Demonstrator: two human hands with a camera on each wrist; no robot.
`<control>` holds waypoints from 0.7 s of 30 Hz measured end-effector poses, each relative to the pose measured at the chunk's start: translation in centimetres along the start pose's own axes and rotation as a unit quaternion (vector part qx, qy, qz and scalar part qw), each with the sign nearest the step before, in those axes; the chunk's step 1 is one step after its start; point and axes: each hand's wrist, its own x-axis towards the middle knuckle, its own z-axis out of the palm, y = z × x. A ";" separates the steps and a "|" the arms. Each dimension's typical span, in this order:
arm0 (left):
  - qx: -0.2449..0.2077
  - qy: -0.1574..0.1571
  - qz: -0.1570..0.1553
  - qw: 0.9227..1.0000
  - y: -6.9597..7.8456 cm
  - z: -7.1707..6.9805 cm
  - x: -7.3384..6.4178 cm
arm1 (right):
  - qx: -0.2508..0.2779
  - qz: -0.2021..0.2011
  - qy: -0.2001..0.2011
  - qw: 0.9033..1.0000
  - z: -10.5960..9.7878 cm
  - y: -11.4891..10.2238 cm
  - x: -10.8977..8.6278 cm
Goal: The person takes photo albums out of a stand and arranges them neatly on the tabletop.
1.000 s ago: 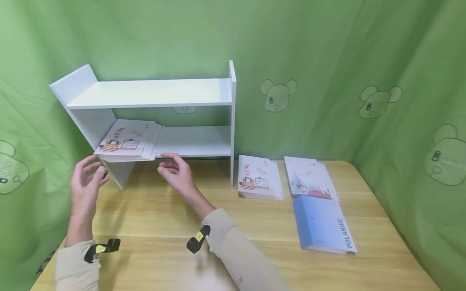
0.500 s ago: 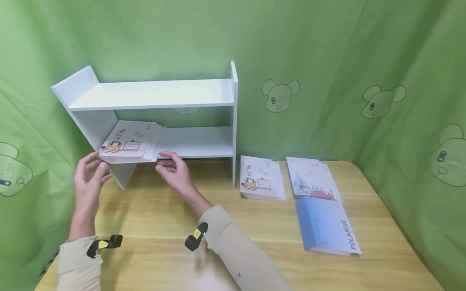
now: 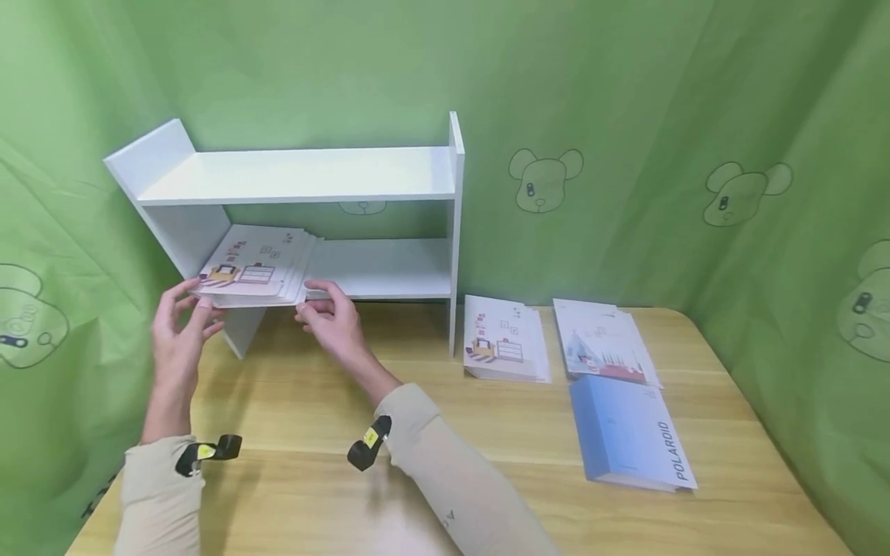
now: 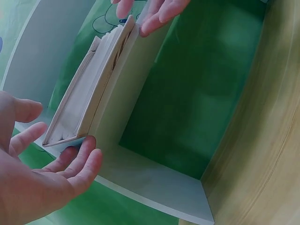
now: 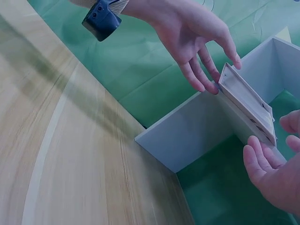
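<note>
A photo album (image 3: 257,266) with an illustrated cover lies flat at the left end of the lower tier of a white shelf (image 3: 382,266), its front edge jutting slightly past the board. My left hand (image 3: 177,332) is at its front left corner, and the thumb stands away from the pages in the left wrist view. At the front right corner is my right hand (image 3: 337,328), fingertips against the edge. Pages show between the covers of the album (image 4: 89,93) in the left wrist view. Under its lower cover, fingers (image 5: 260,157) of the right hand are extended in the right wrist view.
To the right of the shelf, a matching album (image 3: 504,340) lies on the wooden table (image 3: 292,479). Beyond it are an album with a tent picture (image 3: 601,347) and a blue album marked POLAROID (image 3: 626,432). A green curtain (image 3: 640,100) hangs behind.
Both hands have closed in on the album's front corners, the right one moving from just beside it to its edge. The head view has shifted slightly, and the album stays on the lower tier.
</note>
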 end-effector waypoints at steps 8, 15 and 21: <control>-0.002 0.001 0.002 1.000 0.0 0.1 0.3 | 0.005 0.008 0.024 1.000 1.1 0.2 0.2; 0.005 -0.009 0.001 1.000 -0.1 0.4 0.6 | 0.023 -0.002 0.059 0.998 1.8 0.4 0.5; 0.012 0.013 0.000 1.000 -0.2 0.7 0.7 | 0.029 -0.002 0.072 0.997 2.3 0.4 0.6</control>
